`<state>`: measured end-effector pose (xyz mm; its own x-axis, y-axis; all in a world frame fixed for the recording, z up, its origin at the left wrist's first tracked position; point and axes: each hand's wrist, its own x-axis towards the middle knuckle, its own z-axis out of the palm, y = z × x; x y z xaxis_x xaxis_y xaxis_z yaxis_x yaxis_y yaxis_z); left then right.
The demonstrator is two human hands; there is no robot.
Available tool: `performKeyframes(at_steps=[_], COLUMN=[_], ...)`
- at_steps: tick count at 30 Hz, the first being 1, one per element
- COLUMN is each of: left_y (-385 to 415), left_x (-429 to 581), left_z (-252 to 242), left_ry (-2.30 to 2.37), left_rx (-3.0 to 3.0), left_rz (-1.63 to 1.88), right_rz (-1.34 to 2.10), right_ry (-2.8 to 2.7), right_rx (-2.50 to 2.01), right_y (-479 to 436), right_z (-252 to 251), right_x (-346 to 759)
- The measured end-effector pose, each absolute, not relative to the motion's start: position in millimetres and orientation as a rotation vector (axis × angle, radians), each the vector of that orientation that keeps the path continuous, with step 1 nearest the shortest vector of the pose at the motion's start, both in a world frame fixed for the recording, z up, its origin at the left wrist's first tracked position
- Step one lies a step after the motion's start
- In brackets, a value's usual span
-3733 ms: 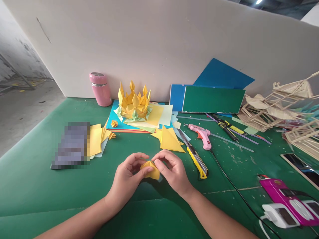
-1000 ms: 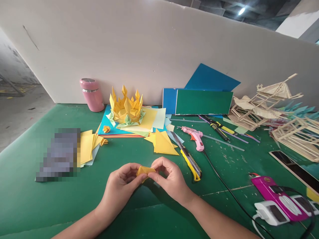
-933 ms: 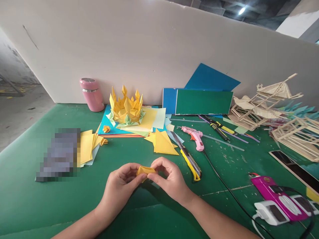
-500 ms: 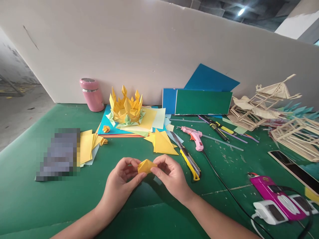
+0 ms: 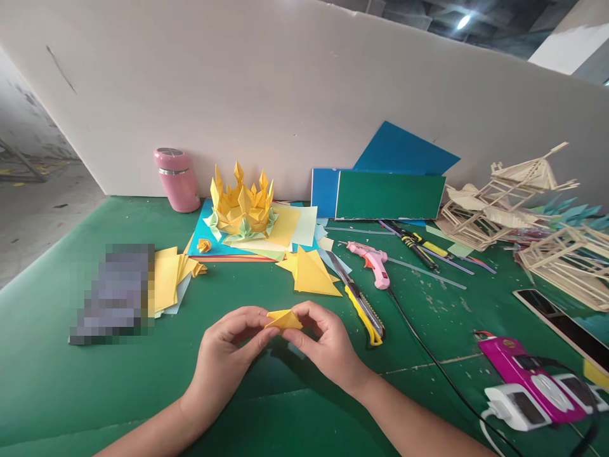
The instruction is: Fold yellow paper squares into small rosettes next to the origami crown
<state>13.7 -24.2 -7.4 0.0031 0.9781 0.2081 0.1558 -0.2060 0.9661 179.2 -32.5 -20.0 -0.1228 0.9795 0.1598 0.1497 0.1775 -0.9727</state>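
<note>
Both my hands pinch a small folded yellow paper piece just above the green table. My left hand grips its left side between thumb and fingers. My right hand grips its right side the same way. Behind them lie flat yellow paper triangles. Further back a yellow origami crown sits on a stack of coloured paper sheets.
A yellow utility knife lies right of my hands, a pink glue gun behind it with its cord running forward. A pink bottle stands at the back left. Folded yellow sheets, wooden stick models, a power strip.
My fingers have kept turning and pressing the yellow piece; it now looks flatter and more pointed than half a second ago. The hands stay in the same spot.
</note>
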Motion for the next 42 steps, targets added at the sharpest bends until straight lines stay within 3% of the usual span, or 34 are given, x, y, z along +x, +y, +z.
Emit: performKeyframes(at_steps=[10,23,35,42], left_y=[-22.2,-29.6,-27.7,-26.5], left_x=[14.5,16.3,11.6,13.9], left_z=[-13.6,-13.2,-8.1,-8.8], left_ry=[1.168,1.065,1.11,1.185], left_rx=[1.57,1.541,1.75,1.519], left_rz=[1.169,1.269,1.201,1.16], right_rz=[1.083,1.166,1.036,0.94], right_ry=[-1.531,-1.451,-1.564,-1.618], right_rx=[-1.197,-1.099,-1.052,-1.105], right_y=[-33.9,-31.6,-32.3,-31.8], right_z=[-16.1,-16.6,-16.4,-17.0], right_x=[178.9,180.1,179.7,179.5])
